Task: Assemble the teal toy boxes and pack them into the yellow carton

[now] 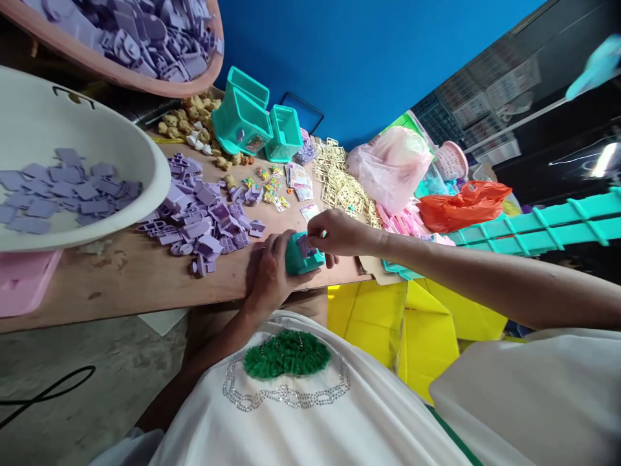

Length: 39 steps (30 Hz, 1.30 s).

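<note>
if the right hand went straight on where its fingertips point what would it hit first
The right hand would most likely meet the purple piece at the teal box; its fingertips look very close or touching, though depth is unclear.

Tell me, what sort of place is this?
Probably a small workshop for plastic toys or similar goods. Loose purple parts lie heaped on a wooden table, a white basin holds more flat purple pieces, and the left hand holds a teal piece.
</note>
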Each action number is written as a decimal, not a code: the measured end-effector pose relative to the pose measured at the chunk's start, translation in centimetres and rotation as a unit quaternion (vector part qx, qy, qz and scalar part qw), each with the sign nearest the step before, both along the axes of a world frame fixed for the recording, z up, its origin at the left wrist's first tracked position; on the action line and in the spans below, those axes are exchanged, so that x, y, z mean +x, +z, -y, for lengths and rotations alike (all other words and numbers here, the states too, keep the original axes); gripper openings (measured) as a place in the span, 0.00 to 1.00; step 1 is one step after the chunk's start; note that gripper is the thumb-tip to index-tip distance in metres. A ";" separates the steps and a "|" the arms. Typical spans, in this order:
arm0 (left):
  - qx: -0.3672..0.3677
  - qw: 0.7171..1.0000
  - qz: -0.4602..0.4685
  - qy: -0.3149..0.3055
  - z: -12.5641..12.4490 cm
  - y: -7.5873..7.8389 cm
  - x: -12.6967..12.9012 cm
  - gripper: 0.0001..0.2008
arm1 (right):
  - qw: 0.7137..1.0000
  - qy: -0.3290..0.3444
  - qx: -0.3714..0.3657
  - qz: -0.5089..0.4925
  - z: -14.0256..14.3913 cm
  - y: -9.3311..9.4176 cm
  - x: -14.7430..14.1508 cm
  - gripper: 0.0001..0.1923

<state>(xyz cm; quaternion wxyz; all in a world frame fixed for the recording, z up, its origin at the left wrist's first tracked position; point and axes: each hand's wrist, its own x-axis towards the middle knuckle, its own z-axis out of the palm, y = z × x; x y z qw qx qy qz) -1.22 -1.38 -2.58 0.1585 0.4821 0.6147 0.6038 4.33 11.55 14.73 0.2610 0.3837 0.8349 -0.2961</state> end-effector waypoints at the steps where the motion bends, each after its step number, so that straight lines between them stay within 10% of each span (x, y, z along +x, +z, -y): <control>1: 0.000 1.000 0.004 -0.002 0.0 0.0 0.0 0.40 | 1.000 -0.006 -0.001 0.000 -0.1 -0.1 0.0 0.13; 10: 0.029 1.000 0.005 -0.004 -0.2 -0.3 -0.5 0.37 | 0.997 -0.041 -0.053 -0.028 -0.8 0.0 0.3 0.14; 13: 0.060 0.998 0.010 -0.009 0.1 -0.4 -1.0 0.39 | 0.987 -0.058 0.037 -0.148 -1.8 -0.8 3.0 0.15; 19: 0.021 0.992 -0.089 -0.089 2.9 0.2 -1.4 0.45 | 0.904 -0.103 0.064 -0.411 0.7 -8.4 10.9 0.37; 25: 0.007 0.990 -0.053 -0.133 3.4 0.9 -2.5 0.26 | 0.848 -0.118 0.094 -0.508 2.0 -11.9 12.1 0.29; 33: -0.058 0.974 -0.015 -0.217 0.8 3.5 -5.4 0.32 | 0.939 0.041 0.294 -0.171 -9.6 -7.3 3.9 0.12; 39: -0.111 0.962 -0.022 -0.247 0.2 4.1 -6.3 0.37 | 0.967 0.053 0.238 -0.075 -14.0 -8.9 2.9 0.30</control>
